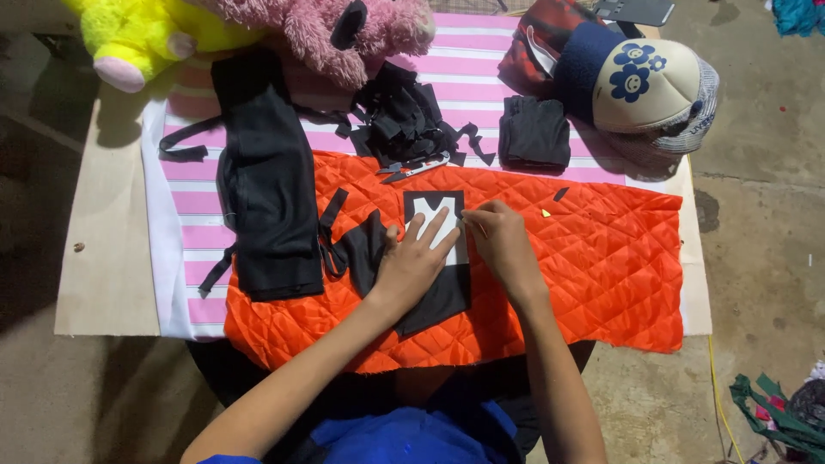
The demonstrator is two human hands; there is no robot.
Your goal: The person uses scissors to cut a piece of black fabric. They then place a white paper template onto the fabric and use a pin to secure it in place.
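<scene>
Closest to the lens is the person's blue shirt [412, 434], from which two bare forearms reach up over the orange quilted fabric [593, 258], the broadest thing on the board and the landmark here. The left hand [412, 258] lies palm down near the middle of that orange quilt, fingers straight and slightly spread, pressing flat on a white paper template [440, 225] that sits on a piece of black cloth [438, 292]. The right hand [498, 241] rests just beside it, fingers curled narrow with the tips pinched at the template's right edge; whether they grip something small I cannot tell. Left of the quilt, overlapping its edge, lies one long black garment [271, 198] on a pink and white striped sheet [193, 193]. Above the quilt are one heap of black scraps [404, 116], one folded black cloth [534, 131] and one pair of scissors [417, 167] at its upper edge. Farther up sit two plush toys, one yellow [137, 34] and one pink [335, 30], and one cream cap with blue flowers [649, 86].
</scene>
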